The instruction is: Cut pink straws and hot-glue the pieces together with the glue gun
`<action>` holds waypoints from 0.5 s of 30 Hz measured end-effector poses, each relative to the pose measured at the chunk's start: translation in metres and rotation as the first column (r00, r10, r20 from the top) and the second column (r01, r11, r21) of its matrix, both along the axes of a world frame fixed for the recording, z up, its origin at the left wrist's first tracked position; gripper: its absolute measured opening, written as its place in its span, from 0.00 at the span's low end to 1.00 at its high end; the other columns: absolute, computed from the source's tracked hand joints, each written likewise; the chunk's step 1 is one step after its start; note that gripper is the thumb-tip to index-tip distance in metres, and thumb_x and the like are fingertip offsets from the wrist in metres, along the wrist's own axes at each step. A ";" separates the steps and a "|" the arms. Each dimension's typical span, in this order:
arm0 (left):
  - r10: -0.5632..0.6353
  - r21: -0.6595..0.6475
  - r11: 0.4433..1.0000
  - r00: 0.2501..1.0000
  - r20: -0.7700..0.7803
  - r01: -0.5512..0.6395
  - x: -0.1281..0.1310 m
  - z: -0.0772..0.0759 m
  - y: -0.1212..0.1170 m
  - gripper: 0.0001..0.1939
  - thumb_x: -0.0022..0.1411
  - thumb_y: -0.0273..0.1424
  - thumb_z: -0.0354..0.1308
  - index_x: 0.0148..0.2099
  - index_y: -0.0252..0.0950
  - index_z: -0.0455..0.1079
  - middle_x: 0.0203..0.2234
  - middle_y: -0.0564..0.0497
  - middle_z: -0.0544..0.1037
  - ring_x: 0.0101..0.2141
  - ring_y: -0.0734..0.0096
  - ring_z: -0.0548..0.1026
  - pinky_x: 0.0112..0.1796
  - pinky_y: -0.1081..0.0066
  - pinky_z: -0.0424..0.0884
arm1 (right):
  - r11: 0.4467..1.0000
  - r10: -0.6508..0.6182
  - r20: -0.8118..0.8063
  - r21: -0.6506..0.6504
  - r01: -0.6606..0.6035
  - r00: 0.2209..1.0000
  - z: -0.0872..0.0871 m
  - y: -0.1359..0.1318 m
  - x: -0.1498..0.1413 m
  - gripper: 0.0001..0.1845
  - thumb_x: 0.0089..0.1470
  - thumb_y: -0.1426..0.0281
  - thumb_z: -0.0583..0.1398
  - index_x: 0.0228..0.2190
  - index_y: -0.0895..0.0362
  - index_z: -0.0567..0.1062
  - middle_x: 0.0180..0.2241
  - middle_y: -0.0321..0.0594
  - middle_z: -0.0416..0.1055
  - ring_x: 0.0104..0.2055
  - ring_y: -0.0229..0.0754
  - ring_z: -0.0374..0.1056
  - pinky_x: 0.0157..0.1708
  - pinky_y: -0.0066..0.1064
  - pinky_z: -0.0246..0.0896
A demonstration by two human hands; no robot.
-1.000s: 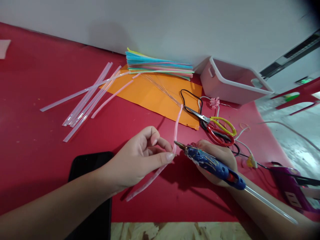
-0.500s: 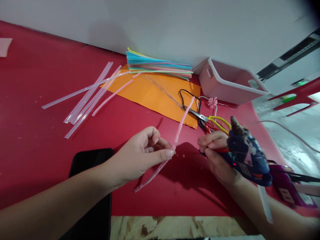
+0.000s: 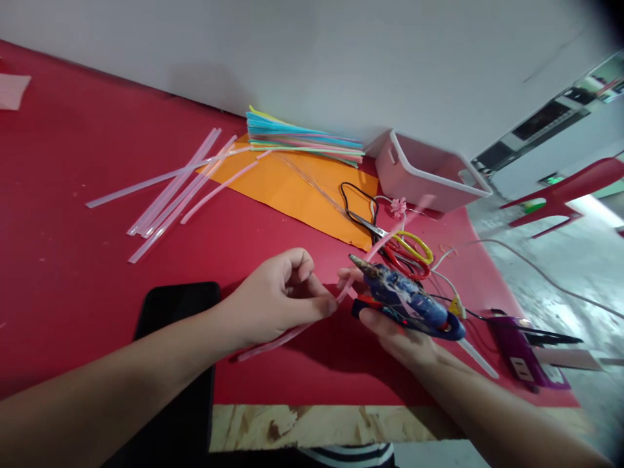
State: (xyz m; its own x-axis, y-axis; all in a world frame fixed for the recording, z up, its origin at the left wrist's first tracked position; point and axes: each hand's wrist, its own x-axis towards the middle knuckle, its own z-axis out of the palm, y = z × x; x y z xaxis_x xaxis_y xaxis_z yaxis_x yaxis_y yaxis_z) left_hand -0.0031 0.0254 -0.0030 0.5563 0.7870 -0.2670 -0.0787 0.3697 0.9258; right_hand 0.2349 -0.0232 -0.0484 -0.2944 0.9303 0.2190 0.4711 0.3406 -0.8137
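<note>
Between thumb and fingers, my left hand (image 3: pixel 277 292) pinches a pink pipe cleaner (image 3: pixel 287 336); one end trails down to the left, the other slants up to the right. My right hand (image 3: pixel 394 335) is wrapped round a dark blue hot glue gun (image 3: pixel 412 302), its nozzle pointing up and left over the pipe cleaner. A clear glue stick (image 3: pixel 480 359) juts from the gun's rear. The right fingertips are close to the pipe cleaner; whether they touch it I cannot tell. Yellow- and red-handled scissors (image 3: pixel 412 250) lie just behind the gun.
Several translucent glue sticks (image 3: pixel 166 172) lie at the left. A bundle of coloured pipe cleaners (image 3: pixel 302 136) rests on an orange sheet (image 3: pixel 292 188). Behind are a pink bin (image 3: pixel 414 172) and a small pink flower (image 3: pixel 398 207). A black phone (image 3: pixel 180 318) and a purple power strip (image 3: pixel 521 354) flank my arms.
My right hand has brought the glue gun left, up to the pipe cleaner, and its nozzle has swung leftward. The pipe cleaner now leans further right in my left hand. The view has shifted slightly.
</note>
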 end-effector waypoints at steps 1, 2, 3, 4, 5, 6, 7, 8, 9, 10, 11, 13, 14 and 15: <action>0.009 0.007 1.000 1.000 0.006 -0.009 0.000 0.000 0.000 0.22 0.53 0.28 0.68 0.29 0.39 0.52 0.23 0.58 0.75 0.25 0.78 0.69 0.28 0.75 0.63 | 1.000 -0.020 -0.036 -0.011 0.020 0.999 0.000 -0.001 0.000 0.21 0.61 0.57 0.58 0.55 0.46 0.69 0.52 0.44 0.73 0.53 0.51 0.72 0.53 0.45 0.70; 0.017 0.015 1.000 1.000 0.008 -0.017 0.001 -0.001 0.000 0.23 0.52 0.28 0.68 0.29 0.40 0.52 0.23 0.57 0.75 0.24 0.78 0.69 0.28 0.75 0.63 | 0.999 -0.031 -0.060 -0.013 0.031 0.998 0.001 -0.001 -0.001 0.21 0.60 0.58 0.59 0.54 0.46 0.70 0.53 0.44 0.72 0.54 0.51 0.71 0.54 0.45 0.70; 0.031 0.025 0.999 1.000 0.006 -0.031 0.001 -0.002 0.000 0.23 0.52 0.27 0.68 0.29 0.40 0.52 0.23 0.57 0.76 0.24 0.78 0.70 0.28 0.75 0.63 | 1.000 -0.027 -0.064 0.000 0.027 0.998 0.003 -0.001 -0.002 0.21 0.60 0.58 0.60 0.54 0.46 0.71 0.53 0.44 0.72 0.55 0.51 0.70 0.54 0.44 0.69; 0.048 0.037 0.998 0.999 0.006 -0.048 0.001 -0.002 0.000 0.23 0.52 0.26 0.68 0.29 0.40 0.51 0.23 0.57 0.76 0.24 0.78 0.70 0.28 0.75 0.63 | 1.000 -0.015 -0.050 0.018 0.016 0.999 0.005 0.000 -0.003 0.21 0.60 0.60 0.60 0.54 0.45 0.71 0.54 0.43 0.72 0.56 0.51 0.69 0.56 0.44 0.68; 0.068 0.051 0.996 0.998 0.003 -0.068 0.001 -0.003 -0.001 0.23 0.52 0.26 0.67 0.29 0.40 0.51 0.23 0.57 0.76 0.24 0.77 0.70 0.27 0.75 0.64 | 0.999 0.001 -0.026 0.037 0.000 1.000 0.009 0.000 -0.005 0.21 0.60 0.61 0.61 0.55 0.45 0.71 0.55 0.43 0.72 0.57 0.51 0.69 0.57 0.45 0.67; 0.092 0.071 0.993 0.996 -0.001 -0.092 0.000 -0.004 -0.002 0.22 0.53 0.26 0.66 0.29 0.41 0.51 0.23 0.58 0.76 0.23 0.77 0.70 0.27 0.75 0.64 | 0.998 0.016 0.003 0.056 -0.016 1.000 0.012 0.001 -0.007 0.22 0.60 0.63 0.61 0.56 0.44 0.70 0.55 0.42 0.72 0.58 0.51 0.68 0.58 0.45 0.66; 0.119 0.101 0.988 0.993 -0.011 -0.117 0.000 -0.004 -0.003 0.22 0.54 0.26 0.65 0.30 0.41 0.50 0.23 0.58 0.76 0.23 0.77 0.70 0.27 0.74 0.65 | 0.997 0.027 0.028 0.074 -0.030 0.999 0.015 0.001 -0.009 0.24 0.60 0.64 0.60 0.57 0.43 0.69 0.56 0.41 0.72 0.59 0.51 0.68 0.60 0.46 0.65; 0.148 0.148 0.979 0.989 -0.031 -0.142 -0.001 -0.005 -0.004 0.21 0.56 0.26 0.65 0.30 0.41 0.50 0.23 0.58 0.76 0.23 0.76 0.71 0.27 0.74 0.66 | 0.995 0.035 0.049 0.090 -0.039 0.998 0.018 0.002 -0.010 0.26 0.60 0.65 0.60 0.59 0.42 0.67 0.56 0.40 0.72 0.59 0.51 0.67 0.60 0.47 0.64; 0.176 0.214 0.964 0.983 -0.059 -0.160 -0.001 -0.005 -0.005 0.21 0.57 0.27 0.64 0.29 0.41 0.51 0.24 0.58 0.76 0.24 0.76 0.71 0.28 0.74 0.67 | 0.994 0.039 0.061 0.102 -0.045 0.997 0.020 0.002 -0.011 0.27 0.60 0.67 0.60 0.60 0.41 0.66 0.56 0.40 0.72 0.59 0.51 0.67 0.60 0.47 0.64; 0.203 0.294 0.941 0.975 -0.089 -0.169 -0.001 -0.005 -0.007 0.20 0.58 0.27 0.64 0.29 0.41 0.51 0.25 0.57 0.77 0.25 0.75 0.72 0.29 0.73 0.68 | 0.993 0.048 0.067 0.107 -0.055 0.997 0.021 0.002 -0.011 0.28 0.60 0.67 0.60 0.61 0.40 0.65 0.57 0.39 0.72 0.60 0.50 0.67 0.61 0.47 0.64; 0.227 0.374 0.912 0.967 -0.113 -0.170 -0.002 -0.005 -0.008 0.20 0.58 0.27 0.63 0.29 0.41 0.51 0.26 0.56 0.77 0.27 0.74 0.74 0.30 0.72 0.69 | 0.992 0.056 0.064 0.109 -0.063 0.996 0.021 0.003 -0.010 0.29 0.60 0.68 0.60 0.61 0.40 0.64 0.58 0.38 0.71 0.60 0.50 0.67 0.61 0.48 0.63; 0.245 0.488 0.860 0.960 -0.138 -0.149 -0.002 -0.005 -0.010 0.19 0.60 0.29 0.63 0.29 0.41 0.52 0.28 0.54 0.79 0.29 0.72 0.76 0.32 0.71 0.71 | 0.993 0.063 0.047 0.092 -0.067 0.997 0.018 0.003 -0.008 0.29 0.60 0.66 0.60 0.62 0.39 0.63 0.59 0.37 0.69 0.62 0.51 0.65 0.62 0.49 0.62; 0.241 0.512 0.848 0.961 -0.136 -0.140 -0.002 -0.005 -0.010 0.18 0.61 0.30 0.63 0.30 0.41 0.53 0.29 0.53 0.79 0.30 0.71 0.77 0.33 0.70 0.71 | 0.995 0.061 0.034 0.075 -0.063 0.998 0.016 0.003 -0.006 0.29 0.60 0.65 0.59 0.62 0.39 0.63 0.60 0.37 0.68 0.62 0.52 0.64 0.63 0.50 0.61; 0.230 0.515 0.847 0.965 -0.126 -0.134 -0.002 -0.005 -0.011 0.16 0.62 0.32 0.63 0.31 0.41 0.55 0.31 0.52 0.79 0.31 0.70 0.78 0.33 0.70 0.72 | 0.997 0.055 0.020 0.054 -0.056 0.998 0.013 0.003 -0.004 0.29 0.60 0.64 0.59 0.62 0.40 0.63 0.61 0.38 0.68 0.63 0.52 0.63 0.63 0.50 0.61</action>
